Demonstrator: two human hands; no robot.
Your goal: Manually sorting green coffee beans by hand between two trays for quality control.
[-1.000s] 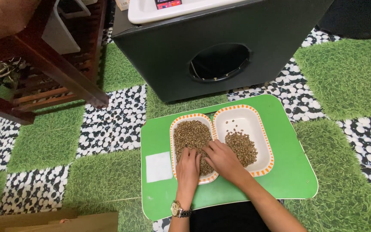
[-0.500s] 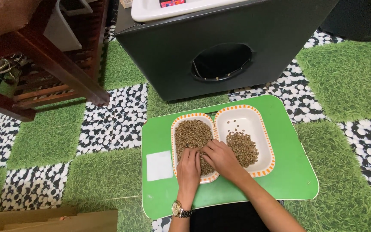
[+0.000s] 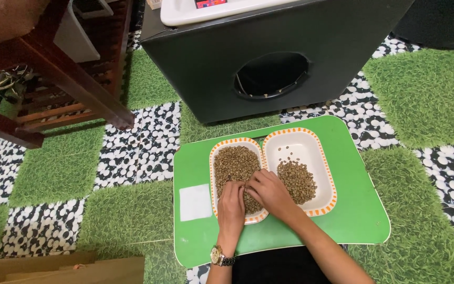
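Two hands meet over the near end of the left dish (image 3: 222,152) of beans (image 3: 235,163), left hand (image 3: 230,206) flat and slack, right hand (image 3: 269,192) curled in a loose grip I cannot see into, nearer the right dish (image 3: 319,158) alongside.

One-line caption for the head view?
Both hands, left hand and right hand, sift brown beans in an orange-rimmed white dish.

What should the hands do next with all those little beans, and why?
Probably pinch up a few beans and carry them to the right dish. Both the left hand and the right hand rest in the fuller left dish, fingertips in its beans, while the right dish holds a smaller pile with bare white bottom showing.
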